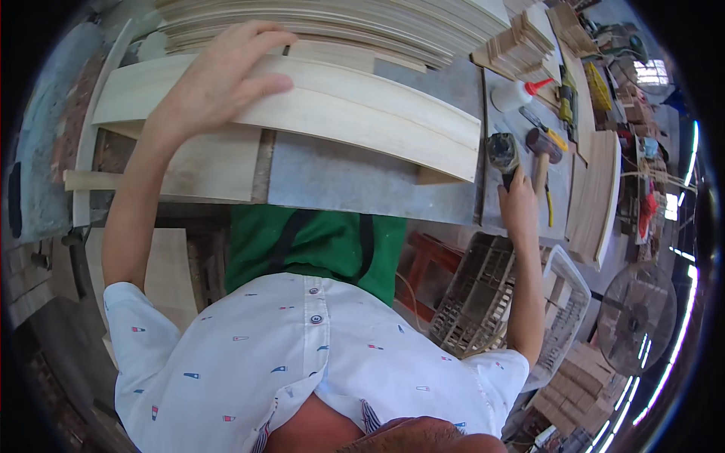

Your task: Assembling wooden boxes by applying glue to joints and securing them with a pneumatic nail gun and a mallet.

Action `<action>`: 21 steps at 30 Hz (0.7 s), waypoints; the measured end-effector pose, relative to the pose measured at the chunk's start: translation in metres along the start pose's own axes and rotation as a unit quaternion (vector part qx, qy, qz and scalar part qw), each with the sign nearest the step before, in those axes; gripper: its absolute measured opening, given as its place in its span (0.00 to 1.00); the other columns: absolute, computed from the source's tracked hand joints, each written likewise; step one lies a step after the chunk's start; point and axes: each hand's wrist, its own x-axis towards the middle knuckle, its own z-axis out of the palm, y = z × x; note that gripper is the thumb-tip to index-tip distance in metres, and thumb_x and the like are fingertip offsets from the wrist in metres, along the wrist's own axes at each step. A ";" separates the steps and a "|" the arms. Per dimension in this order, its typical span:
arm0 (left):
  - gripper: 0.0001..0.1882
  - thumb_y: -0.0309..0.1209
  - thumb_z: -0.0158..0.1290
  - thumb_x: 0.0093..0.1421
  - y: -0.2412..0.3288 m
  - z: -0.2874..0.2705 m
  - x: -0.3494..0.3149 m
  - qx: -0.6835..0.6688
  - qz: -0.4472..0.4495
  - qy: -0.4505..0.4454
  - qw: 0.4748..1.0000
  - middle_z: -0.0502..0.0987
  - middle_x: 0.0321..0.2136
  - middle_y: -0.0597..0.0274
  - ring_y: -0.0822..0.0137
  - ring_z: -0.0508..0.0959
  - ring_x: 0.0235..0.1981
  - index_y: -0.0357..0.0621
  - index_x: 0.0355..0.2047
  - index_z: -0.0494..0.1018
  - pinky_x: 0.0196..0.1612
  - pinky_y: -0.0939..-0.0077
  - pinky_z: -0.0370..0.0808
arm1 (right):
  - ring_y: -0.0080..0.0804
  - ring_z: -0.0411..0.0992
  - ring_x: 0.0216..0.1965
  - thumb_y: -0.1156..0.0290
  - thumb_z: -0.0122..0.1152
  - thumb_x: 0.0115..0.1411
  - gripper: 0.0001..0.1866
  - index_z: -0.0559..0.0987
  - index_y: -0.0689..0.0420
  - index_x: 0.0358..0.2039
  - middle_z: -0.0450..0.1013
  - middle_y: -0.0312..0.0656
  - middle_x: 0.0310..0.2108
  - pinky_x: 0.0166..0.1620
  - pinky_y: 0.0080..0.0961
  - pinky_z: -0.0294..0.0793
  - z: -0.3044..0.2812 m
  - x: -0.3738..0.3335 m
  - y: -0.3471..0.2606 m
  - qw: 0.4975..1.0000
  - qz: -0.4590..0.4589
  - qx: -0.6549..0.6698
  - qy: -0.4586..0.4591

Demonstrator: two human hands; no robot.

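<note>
A long pale wooden board [362, 113] spans the workbench, raised on pieces beneath it. Over its left part, my left hand [226, 79] has thumb and fingers spread apart, with the fingertips near the far edge. At the right, my right hand [519, 202] is closed around the dark handle of a black-headed mallet [501, 151], whose head is close to the bench top. Beside it lies a second mallet [544, 145] with a brown head and a wooden handle.
Long wooden strips [340, 30] are stacked at the back. A white glue bottle [510, 96] with a red nozzle stands near a yellow-handled tool [557, 139]. More boards [593, 200] lie at the right. Below the bench are plastic crates [472, 291] and a fan [636, 317].
</note>
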 end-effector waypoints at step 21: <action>0.06 0.26 0.55 0.50 0.035 -0.018 -0.055 -0.054 0.048 0.054 0.996 0.71 0.25 0.57 0.60 0.73 0.26 0.39 0.28 0.69 0.30 0.69 0.70 | 0.38 0.72 0.46 0.57 0.47 0.64 0.30 0.60 0.64 0.60 0.69 0.54 0.50 0.47 0.30 0.73 -0.006 -0.021 -0.055 0.627 0.019 0.773 -0.087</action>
